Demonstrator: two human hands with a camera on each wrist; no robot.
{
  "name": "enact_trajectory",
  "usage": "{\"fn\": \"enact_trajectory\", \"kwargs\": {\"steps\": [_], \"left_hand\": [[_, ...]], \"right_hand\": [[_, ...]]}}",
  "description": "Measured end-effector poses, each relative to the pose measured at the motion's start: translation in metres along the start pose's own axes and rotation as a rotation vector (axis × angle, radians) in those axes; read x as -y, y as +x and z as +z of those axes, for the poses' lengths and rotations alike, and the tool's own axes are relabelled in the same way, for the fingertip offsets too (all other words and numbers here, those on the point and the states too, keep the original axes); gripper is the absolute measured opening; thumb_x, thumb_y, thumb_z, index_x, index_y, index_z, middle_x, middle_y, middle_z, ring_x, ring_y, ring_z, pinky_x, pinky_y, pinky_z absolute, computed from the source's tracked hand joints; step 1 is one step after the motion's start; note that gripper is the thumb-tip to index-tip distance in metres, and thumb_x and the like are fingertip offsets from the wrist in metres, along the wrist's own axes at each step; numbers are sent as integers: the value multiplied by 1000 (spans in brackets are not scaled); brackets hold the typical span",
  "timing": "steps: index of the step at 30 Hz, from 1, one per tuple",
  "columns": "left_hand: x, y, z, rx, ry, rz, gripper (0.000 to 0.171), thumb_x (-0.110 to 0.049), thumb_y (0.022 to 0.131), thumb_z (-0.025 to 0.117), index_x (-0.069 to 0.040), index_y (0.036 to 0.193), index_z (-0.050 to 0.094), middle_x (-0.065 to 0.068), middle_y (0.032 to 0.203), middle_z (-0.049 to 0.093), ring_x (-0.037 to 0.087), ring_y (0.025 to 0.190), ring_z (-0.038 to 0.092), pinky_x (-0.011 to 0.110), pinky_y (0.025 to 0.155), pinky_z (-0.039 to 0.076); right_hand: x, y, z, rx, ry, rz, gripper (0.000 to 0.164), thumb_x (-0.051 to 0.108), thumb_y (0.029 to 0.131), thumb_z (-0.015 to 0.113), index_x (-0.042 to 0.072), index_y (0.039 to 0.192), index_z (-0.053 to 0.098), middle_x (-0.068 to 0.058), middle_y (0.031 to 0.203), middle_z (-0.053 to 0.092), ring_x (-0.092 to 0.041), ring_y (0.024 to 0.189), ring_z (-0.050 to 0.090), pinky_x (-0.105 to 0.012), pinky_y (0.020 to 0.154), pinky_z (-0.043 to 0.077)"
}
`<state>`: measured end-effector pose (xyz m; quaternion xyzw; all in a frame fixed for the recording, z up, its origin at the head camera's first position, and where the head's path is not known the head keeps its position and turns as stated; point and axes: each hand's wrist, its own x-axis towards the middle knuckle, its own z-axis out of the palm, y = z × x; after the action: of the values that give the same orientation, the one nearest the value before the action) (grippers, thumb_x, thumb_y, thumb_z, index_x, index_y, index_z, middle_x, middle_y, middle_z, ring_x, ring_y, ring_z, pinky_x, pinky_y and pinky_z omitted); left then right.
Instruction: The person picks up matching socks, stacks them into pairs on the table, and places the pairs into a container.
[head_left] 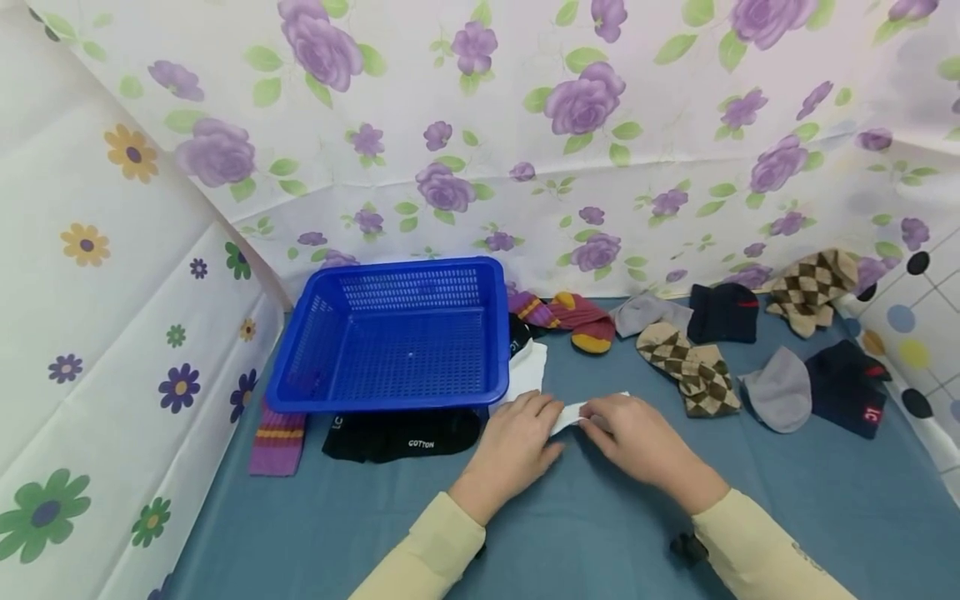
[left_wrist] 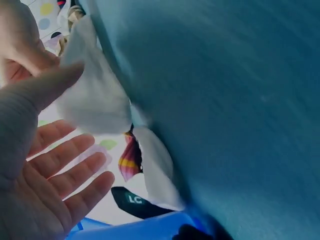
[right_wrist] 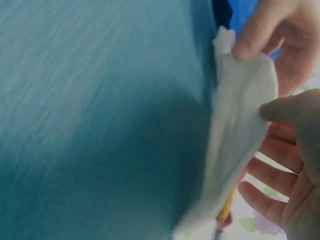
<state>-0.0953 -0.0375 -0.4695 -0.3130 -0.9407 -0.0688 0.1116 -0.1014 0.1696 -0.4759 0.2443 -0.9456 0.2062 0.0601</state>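
Observation:
A white sock (head_left: 567,418) is stretched between the two hands, low over the blue cloth. My left hand (head_left: 519,433) has its thumb on one end of it; in the left wrist view that thumb crosses the sock (left_wrist: 95,95) and the other fingers (left_wrist: 85,197) are spread. My right hand (head_left: 637,437) pinches the other part between thumb and fingers. In the right wrist view the right thumb lies on the edge of the sock (right_wrist: 245,95), its fingers behind. Another white sock (head_left: 528,371) lies just past the left hand, beside the basket.
A blue plastic basket (head_left: 390,407) stands at the left, over black socks (head_left: 401,437) and a purple striped sock (head_left: 277,442). Along the back and right lie a maroon sock (head_left: 581,321), grey socks (head_left: 780,390), checkered socks (head_left: 693,375) and navy socks (head_left: 723,312). Floral curtains (head_left: 480,167) border the table.

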Motion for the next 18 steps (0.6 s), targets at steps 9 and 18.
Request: {"fn": "enact_trajectory", "kwargs": {"steps": [9, 18], "left_hand": [[-4, 3, -29, -61, -276, -76, 12, -27, 96, 53, -22, 98, 64, -8, 84, 65, 3, 72, 60, 20, 64, 50], [4, -11, -38, -226, -390, -241, 16, -25, 96, 53, -18, 100, 66, -5, 92, 69, 8, 81, 65, 25, 71, 53]], "right_hand": [[8, -1, -6, 43, 209, 64, 23, 37, 86, 66, 38, 106, 55, 22, 98, 62, 1, 90, 62, -28, 77, 52], [-11, -5, -24, 102, 491, 227, 12, 30, 90, 62, 32, 101, 66, 9, 94, 68, -7, 72, 59, -24, 59, 49]]}}
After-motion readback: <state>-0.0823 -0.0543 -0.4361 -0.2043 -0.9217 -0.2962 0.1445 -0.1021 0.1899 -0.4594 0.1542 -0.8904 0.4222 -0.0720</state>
